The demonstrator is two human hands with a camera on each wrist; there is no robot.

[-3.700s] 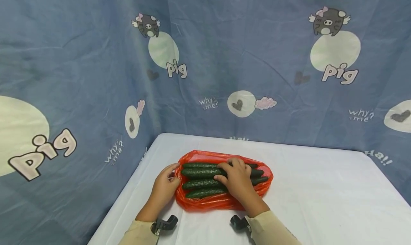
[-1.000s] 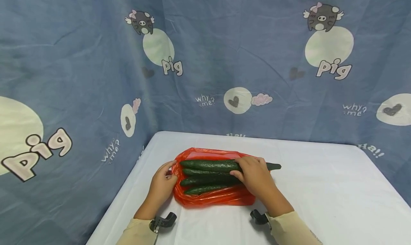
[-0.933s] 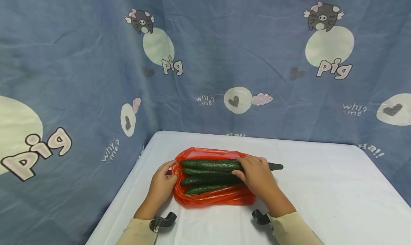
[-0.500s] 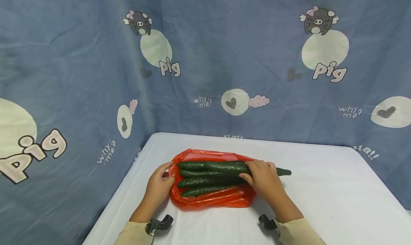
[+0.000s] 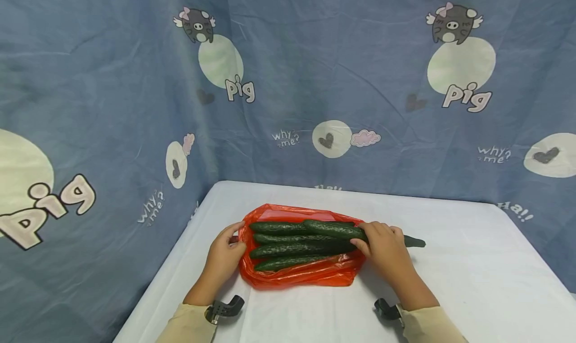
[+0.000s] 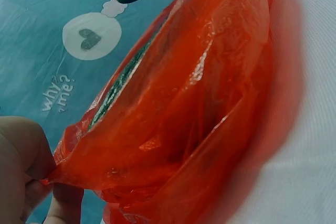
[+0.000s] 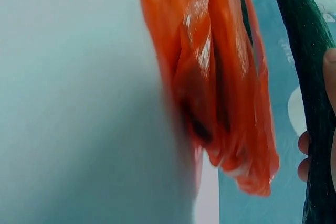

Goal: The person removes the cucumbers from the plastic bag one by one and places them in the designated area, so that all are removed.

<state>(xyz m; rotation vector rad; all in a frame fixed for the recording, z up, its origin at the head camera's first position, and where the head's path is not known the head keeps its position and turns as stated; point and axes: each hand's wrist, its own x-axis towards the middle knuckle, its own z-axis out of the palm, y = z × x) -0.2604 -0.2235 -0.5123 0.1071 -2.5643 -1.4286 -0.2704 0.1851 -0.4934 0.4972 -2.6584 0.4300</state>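
A red plastic bag [image 5: 297, 280] lies on the white table with several dark green cucumbers [image 5: 292, 249] in its open mouth. My left hand [image 5: 224, 253] pinches the bag's left edge; in the left wrist view the thumb and fingers [image 6: 34, 150] hold a fold of the thin plastic. My right hand [image 5: 384, 248] grips one cucumber [image 5: 330, 228] around its middle. That cucumber is raised above the others, its left end over the bag and its right tip past the bag's right side. In the right wrist view the held cucumber [image 7: 310, 77] stands apart from the bag [image 7: 226, 87].
The table has a white cloth [image 5: 459, 263] reaching to the right. Blue printed curtains [image 5: 288, 83] stand behind it and along the left. Both wrists carry a black camera mount [image 5: 227, 307].
My right hand has taken hold of the top cucumber, lifted it and drawn it to the right, out over the bag's right side. The left hand keeps its pinch on the bag.
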